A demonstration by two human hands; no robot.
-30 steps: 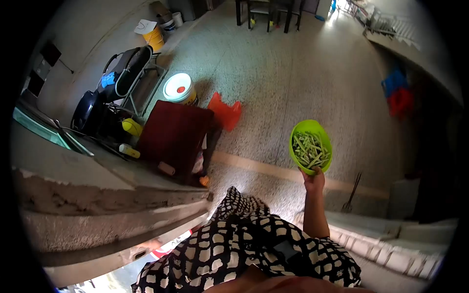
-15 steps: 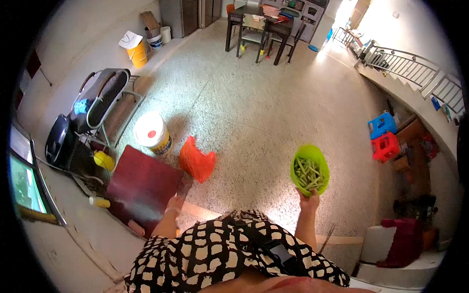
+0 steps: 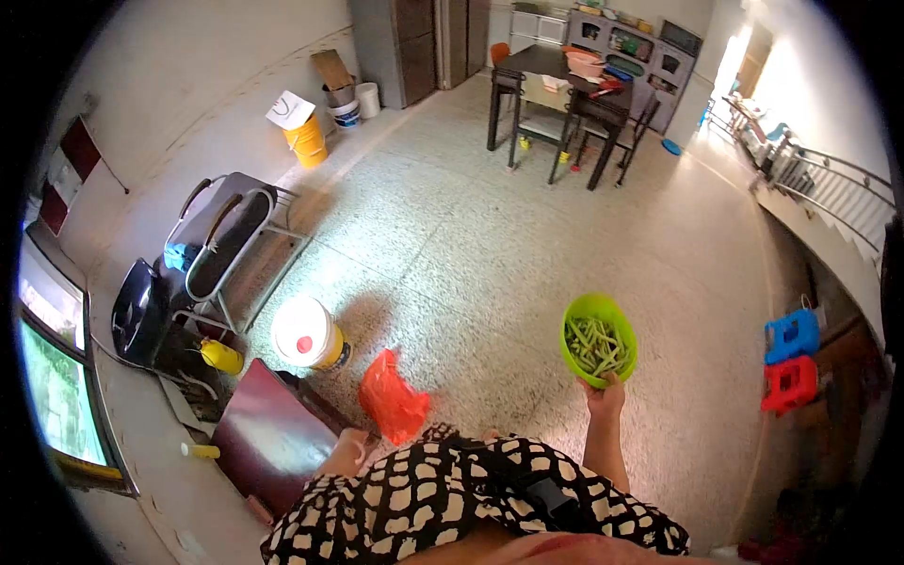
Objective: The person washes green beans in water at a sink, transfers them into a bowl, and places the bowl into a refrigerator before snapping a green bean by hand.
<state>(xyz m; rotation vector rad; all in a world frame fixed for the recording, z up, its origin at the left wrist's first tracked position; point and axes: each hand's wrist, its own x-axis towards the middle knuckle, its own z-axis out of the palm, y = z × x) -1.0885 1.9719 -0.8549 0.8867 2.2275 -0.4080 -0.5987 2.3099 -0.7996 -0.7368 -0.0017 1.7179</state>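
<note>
While the right hand [image 3: 605, 395] grips the green bowl [image 3: 599, 337] of cut green beans [image 3: 597, 345] by its near rim, keep the bowl level above the speckled floor [image 3: 527, 235]. The left hand [image 3: 353, 443] hangs near the orange bag [image 3: 392, 407] beside the dark red table [image 3: 268, 435]; its fingers are too indistinct to say whether they are curled.

Right hand raised and gripping, left hand low by the body.

Right hand [image 3: 605, 395] at about 5 o'clock in view, bare forearm running up from the patterned black-and-white torso, wrist straight, fingers closed on the near rim of a lime-green round plastic bowl [image 3: 598, 337]. Left hand [image 3: 350, 444] at 7 o'clock, hanging low, arm mostly hidden; its grip cannot be made out.
</note>
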